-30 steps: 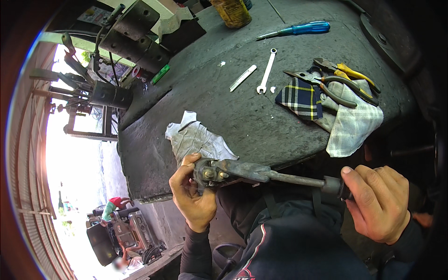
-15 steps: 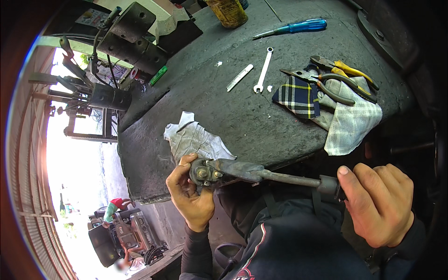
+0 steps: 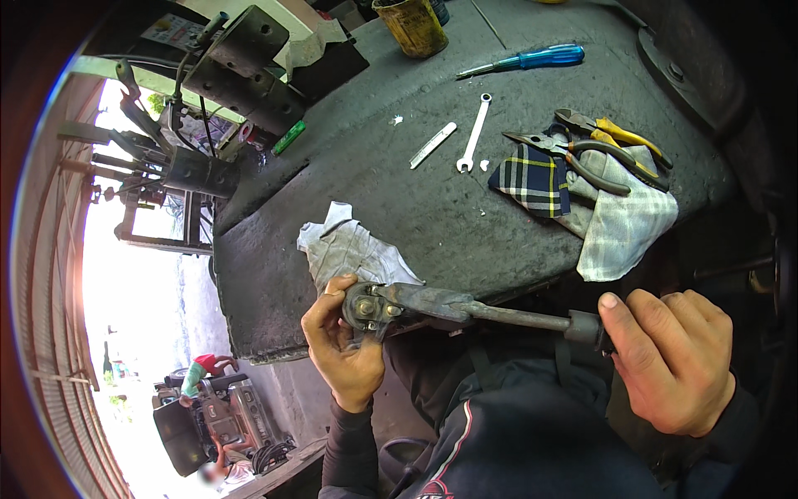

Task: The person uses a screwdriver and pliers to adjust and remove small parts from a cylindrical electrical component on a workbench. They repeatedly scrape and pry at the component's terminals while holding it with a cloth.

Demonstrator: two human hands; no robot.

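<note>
My left hand (image 3: pixel 345 345) is closed around a round black terminal cap (image 3: pixel 362 308) with two brass bolts, fingertips at its upper rim and thumb below. My right hand (image 3: pixel 669 362) is wrapped round the handle end of what looks like a large soldering iron (image 3: pixel 524 316), with a dark collar, a metal shaft and a thick, wedge-like head. That head lies against the right side of the cap, near the bolts. Whether the two are joined, I cannot tell. Just behind my left hand, a crumpled pale cloth (image 3: pixel 353 249) lies at the dark bench's (image 3: pixel 274 266) near edge.
On the bench lie a combination wrench (image 3: pixel 475 133), a white stick (image 3: pixel 432 145), a blue-handled screwdriver (image 3: pixel 524 58), and pliers (image 3: pixel 573 150) on folded cloths (image 3: pixel 628 224). A yellow can (image 3: pixel 411 29) stands at the back. Black metal machinery (image 3: pixel 241 75) rises at left; people appear beyond a vehicle.
The whole view has shifted slightly, so the bench and its tools appear a little lower. Both hands keep their hold, and the tool's head stays against the cap.
</note>
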